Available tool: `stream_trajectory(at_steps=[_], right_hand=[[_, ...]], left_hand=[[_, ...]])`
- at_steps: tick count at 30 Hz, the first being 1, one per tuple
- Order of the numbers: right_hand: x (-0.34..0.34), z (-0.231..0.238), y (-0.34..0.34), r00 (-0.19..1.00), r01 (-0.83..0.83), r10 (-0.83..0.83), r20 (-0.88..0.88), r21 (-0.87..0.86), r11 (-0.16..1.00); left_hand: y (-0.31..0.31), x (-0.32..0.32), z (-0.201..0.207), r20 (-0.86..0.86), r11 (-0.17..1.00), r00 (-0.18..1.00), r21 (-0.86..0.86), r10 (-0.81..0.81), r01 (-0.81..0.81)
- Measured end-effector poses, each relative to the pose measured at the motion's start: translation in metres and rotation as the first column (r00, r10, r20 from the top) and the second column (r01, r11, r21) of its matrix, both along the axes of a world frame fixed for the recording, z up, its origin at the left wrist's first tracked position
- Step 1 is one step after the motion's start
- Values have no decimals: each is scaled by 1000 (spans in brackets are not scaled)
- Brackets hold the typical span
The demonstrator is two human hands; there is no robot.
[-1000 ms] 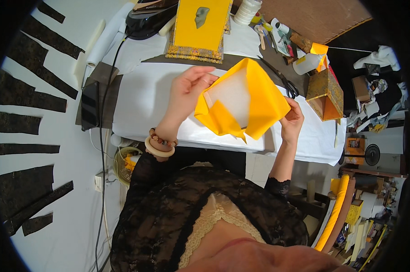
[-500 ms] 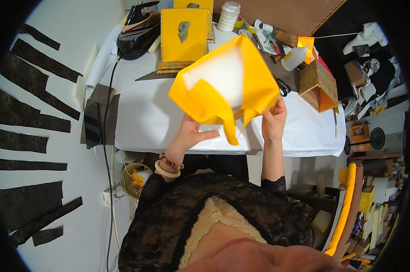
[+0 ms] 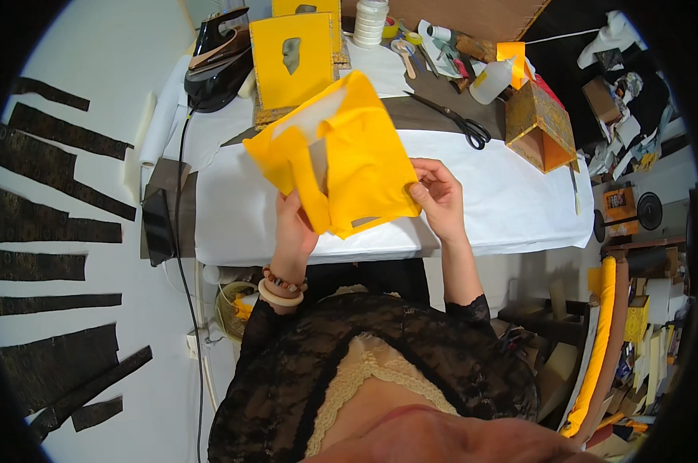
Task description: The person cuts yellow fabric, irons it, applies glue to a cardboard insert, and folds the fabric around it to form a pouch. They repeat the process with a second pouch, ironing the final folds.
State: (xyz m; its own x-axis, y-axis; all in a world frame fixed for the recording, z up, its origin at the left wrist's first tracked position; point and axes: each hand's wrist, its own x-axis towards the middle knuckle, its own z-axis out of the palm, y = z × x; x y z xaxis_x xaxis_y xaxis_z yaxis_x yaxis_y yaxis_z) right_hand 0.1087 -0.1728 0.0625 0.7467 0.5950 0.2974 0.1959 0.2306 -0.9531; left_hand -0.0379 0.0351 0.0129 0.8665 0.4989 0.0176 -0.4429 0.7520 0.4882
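A yellow fabric-covered piece (image 3: 368,162) is held up over the table, tilted, with its sheet-like flaps folded partly across a whitish panel. A loose strip hangs along its near left side, and a narrow gap shows greyish between the folds. My left hand (image 3: 294,228) grips its lower left edge, fingers partly hidden behind the cloth. At its right edge my right hand (image 3: 440,199) pinches the piece between thumb and curled fingers. Black scissors (image 3: 466,127) lie on the table beyond my right hand.
Behind stand yellow panels (image 3: 293,65) with a grey shape, a black iron (image 3: 214,65) and a white bottle (image 3: 371,23). To the right are an open patterned box (image 3: 540,127) and a squeeze bottle (image 3: 490,82). A phone (image 3: 158,220) and cable lie left; dark fabric strips hang on the wall.
The yellow piece has come lower and left and turned, its right flap now covering much of the white panel. Both hands moved leftward with it. The scissors are now uncovered.
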Motion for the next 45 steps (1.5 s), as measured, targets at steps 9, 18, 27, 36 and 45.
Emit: stream_trajectory(at_steps=[9,18,27,36,45], right_hand=[[0,22,21,982,-119,133,137,-106,987],[71,76,131,867,-4,130,481,-254,967],[167,124,489,179,275,224,958,-267,924],[204,143,552,-72,263,685,725,-649,714],[64,257,377,116,93,388,914,-399,912]], left_hand=[[3,-6,-7,-33,988,999,-152,-32,26],[43,-67,-2,-205,951,967,-239,149,-198],[89,-111,-9,-113,883,916,-243,385,-401],[111,-121,14,-275,744,789,-268,550,-612],[113,-116,39,-238,737,748,-154,619,-658]])
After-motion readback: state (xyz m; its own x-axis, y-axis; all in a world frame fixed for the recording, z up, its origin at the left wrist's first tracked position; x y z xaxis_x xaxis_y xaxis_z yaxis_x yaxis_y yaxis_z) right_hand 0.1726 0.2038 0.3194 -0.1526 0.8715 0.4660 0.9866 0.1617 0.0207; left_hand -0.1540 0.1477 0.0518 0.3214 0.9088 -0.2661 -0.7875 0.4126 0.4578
